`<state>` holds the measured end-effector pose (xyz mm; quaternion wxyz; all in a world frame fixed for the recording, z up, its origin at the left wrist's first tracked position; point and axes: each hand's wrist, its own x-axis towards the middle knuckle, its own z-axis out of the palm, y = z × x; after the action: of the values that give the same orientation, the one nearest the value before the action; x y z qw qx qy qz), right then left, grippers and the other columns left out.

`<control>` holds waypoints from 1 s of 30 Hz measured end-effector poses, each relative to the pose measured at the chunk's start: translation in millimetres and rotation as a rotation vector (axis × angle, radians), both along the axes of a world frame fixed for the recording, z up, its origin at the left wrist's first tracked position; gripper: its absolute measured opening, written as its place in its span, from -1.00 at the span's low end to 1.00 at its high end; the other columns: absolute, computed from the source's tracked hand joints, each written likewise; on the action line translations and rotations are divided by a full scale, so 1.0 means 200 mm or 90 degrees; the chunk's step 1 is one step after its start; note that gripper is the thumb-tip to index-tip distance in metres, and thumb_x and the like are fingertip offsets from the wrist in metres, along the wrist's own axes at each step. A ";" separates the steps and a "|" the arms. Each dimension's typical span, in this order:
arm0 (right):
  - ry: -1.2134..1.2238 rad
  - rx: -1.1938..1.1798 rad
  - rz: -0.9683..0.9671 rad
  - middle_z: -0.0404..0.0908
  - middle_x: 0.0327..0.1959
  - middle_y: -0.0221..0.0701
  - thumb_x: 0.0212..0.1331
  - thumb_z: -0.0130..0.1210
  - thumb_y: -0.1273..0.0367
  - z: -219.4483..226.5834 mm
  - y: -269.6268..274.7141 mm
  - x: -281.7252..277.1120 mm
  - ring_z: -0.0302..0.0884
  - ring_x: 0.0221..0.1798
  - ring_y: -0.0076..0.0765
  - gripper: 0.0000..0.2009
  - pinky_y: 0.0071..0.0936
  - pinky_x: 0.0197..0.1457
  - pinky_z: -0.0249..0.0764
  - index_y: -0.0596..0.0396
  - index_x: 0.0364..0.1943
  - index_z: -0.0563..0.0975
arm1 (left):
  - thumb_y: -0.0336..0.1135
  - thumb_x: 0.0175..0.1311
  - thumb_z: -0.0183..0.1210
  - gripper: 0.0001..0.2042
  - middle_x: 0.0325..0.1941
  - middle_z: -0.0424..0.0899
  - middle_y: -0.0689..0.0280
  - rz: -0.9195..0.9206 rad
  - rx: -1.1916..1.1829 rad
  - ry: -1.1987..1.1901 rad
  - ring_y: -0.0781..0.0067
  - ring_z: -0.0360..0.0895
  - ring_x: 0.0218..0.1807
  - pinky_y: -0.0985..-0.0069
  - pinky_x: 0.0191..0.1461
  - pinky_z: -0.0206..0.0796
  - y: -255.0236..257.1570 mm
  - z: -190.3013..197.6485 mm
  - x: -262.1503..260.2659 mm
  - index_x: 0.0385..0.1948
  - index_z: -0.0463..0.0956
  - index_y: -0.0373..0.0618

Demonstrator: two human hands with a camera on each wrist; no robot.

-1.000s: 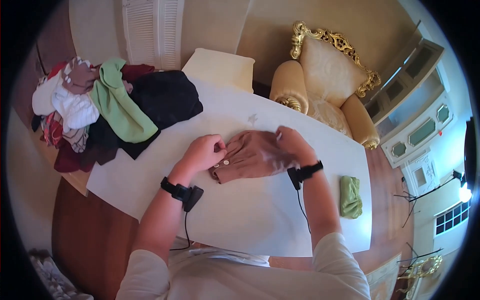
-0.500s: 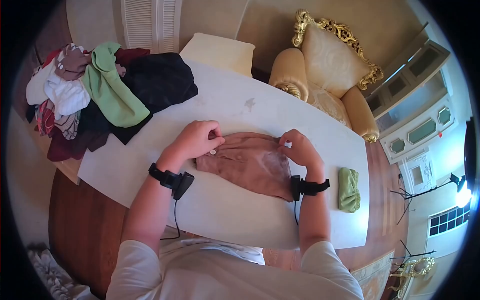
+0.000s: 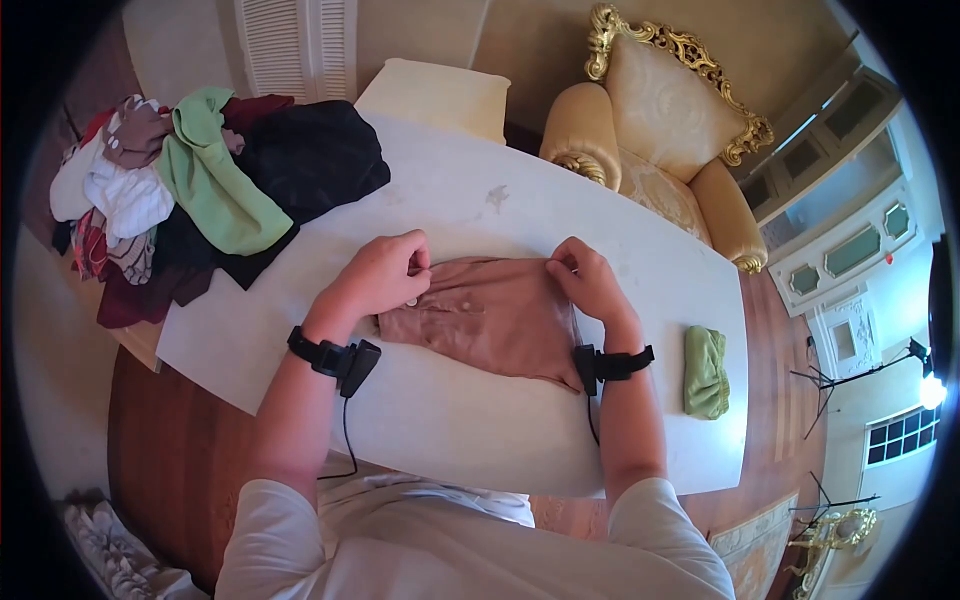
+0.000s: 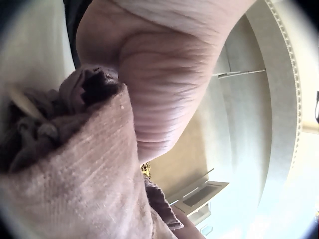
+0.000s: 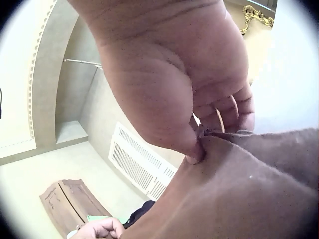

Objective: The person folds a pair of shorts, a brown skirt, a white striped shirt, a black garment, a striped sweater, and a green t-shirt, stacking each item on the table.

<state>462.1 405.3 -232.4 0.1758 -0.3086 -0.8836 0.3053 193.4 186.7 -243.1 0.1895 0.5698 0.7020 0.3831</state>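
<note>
A brown garment with buttons [image 3: 500, 315] is stretched between both hands over the white table, its lower edge hanging toward the person. At its upper left corner, my left hand [image 3: 380, 275] pinches the cloth beside a pale button [image 3: 411, 302]. My right hand [image 3: 592, 282] grips the upper right corner between thumb and fingers. In the right wrist view the thumb [image 5: 195, 152] presses into the brown fabric [image 5: 239, 189], which drapes down from it. The left wrist view has a folded, ribbed part of the cloth [image 4: 94, 169] close below the hand, whose fingertips are hidden.
A heap of clothes, with a green garment [image 3: 215, 190] and a black one [image 3: 315, 155] on top, lies at the table's far left. A folded green garment [image 3: 706, 372] rests near the right edge of the table [image 3: 480, 440]. Beyond stands a gilded armchair [image 3: 650, 130].
The brown garment has gone from bunched to spread flatter and wider, its lower edge now nearer the person. My left hand has moved left and away from the right hand.
</note>
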 end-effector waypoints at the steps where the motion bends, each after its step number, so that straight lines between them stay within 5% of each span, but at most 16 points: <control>1: 0.014 -0.019 -0.007 0.73 -0.29 -0.19 0.33 0.23 0.40 0.00 0.00 -0.01 0.70 -0.22 -0.14 -0.87 -0.26 -0.11 0.59 0.18 -0.16 0.61 | -0.45 0.24 0.29 -0.87 -0.38 0.72 0.15 0.000 0.009 0.000 0.26 0.66 -0.35 0.38 -0.19 0.50 0.00 0.00 0.00 -0.27 0.55 -0.24; 7: 0.136 -0.172 0.037 0.65 -0.31 -0.49 0.34 0.26 0.47 0.07 -0.06 -0.03 0.58 -0.24 -0.57 -0.91 -0.53 -0.17 0.51 0.13 -0.15 0.59 | -0.32 0.27 0.33 -0.81 -0.43 0.69 0.19 -0.042 -0.112 -0.062 0.34 0.62 -0.39 0.37 -0.25 0.47 -0.03 0.08 0.03 -0.23 0.59 -0.23; 13: 0.172 -0.180 0.036 0.62 -0.32 -0.54 0.33 0.26 0.49 0.14 -0.09 -0.04 0.51 -0.28 -0.68 -0.93 -0.62 -0.21 0.44 0.14 -0.18 0.61 | -0.11 0.40 0.33 -0.68 -0.55 0.60 0.34 -0.147 -0.182 -0.051 0.52 0.44 -0.51 0.45 -0.36 0.37 -0.01 0.07 0.00 -0.29 0.62 -0.25; 18: 0.147 -0.100 0.018 0.64 -0.35 -0.46 0.30 0.24 0.52 0.10 -0.05 -0.03 0.53 -0.29 -0.59 -0.92 -0.55 -0.17 0.48 0.18 -0.18 0.61 | -0.15 0.49 0.25 -0.71 -0.50 0.60 0.47 -0.178 -0.249 -0.224 0.65 0.42 -0.43 0.47 -0.30 0.38 -0.01 0.06 0.04 -0.22 0.65 -0.26; 22: 0.143 -0.001 -0.005 0.68 -0.34 -0.34 0.26 0.24 0.53 0.08 -0.03 -0.02 0.61 -0.26 -0.44 -0.87 -0.43 -0.10 0.55 0.20 -0.14 0.61 | -0.07 0.42 0.31 -0.64 -0.34 0.73 0.25 -0.253 -0.193 -0.174 0.57 0.54 -0.31 0.44 -0.21 0.41 0.03 -0.01 0.08 -0.15 0.64 -0.27; 30: 0.202 0.055 -0.060 0.73 -0.25 -0.21 0.24 0.25 0.52 0.03 -0.06 -0.08 0.71 -0.13 -0.18 -0.82 -0.31 -0.02 0.61 0.21 -0.09 0.61 | -0.21 0.36 0.37 -0.67 -0.32 0.77 0.25 -0.351 -0.282 -0.251 0.57 0.62 -0.33 0.50 -0.28 0.43 0.01 0.01 0.09 -0.10 0.58 -0.33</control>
<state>445.8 394.1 -225.5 0.3404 -0.2894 -0.8416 0.3035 212.4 189.2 -240.4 0.5345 0.5976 0.5386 0.2590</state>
